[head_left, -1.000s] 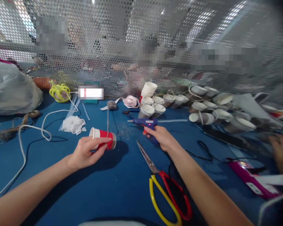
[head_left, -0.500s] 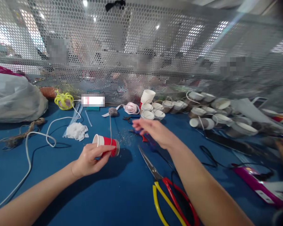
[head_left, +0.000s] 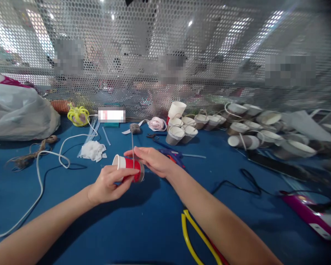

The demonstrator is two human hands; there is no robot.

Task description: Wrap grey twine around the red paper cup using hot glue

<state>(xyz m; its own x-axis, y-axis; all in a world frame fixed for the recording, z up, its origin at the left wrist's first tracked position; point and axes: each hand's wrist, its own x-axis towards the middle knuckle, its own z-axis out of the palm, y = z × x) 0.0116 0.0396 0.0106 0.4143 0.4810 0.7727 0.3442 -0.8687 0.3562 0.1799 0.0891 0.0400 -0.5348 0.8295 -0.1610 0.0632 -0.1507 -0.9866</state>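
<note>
My left hand is closed round a red and white paper cup, which lies on its side with its open mouth to the left. Grey cord is wound round the base end of the cup. From there a strand of grey cord runs up to a small grey ball of cord on the table. My right hand is at this strand, just above the cup, with its thumb and fingers closed about it. Behind my right wrist lies a blue glue gun, partly covered.
Cord-wrapped cups with handles stand at the back right. Scissors with yellow and red handles lie under my right forearm. A white cable, a plastic bag, a ribbon roll and a purple power strip surround the blue table.
My right hand has moved left from above the glue gun to the grey strand beside the cup, and its fingers have closed there. My left hand still holds the cup.
</note>
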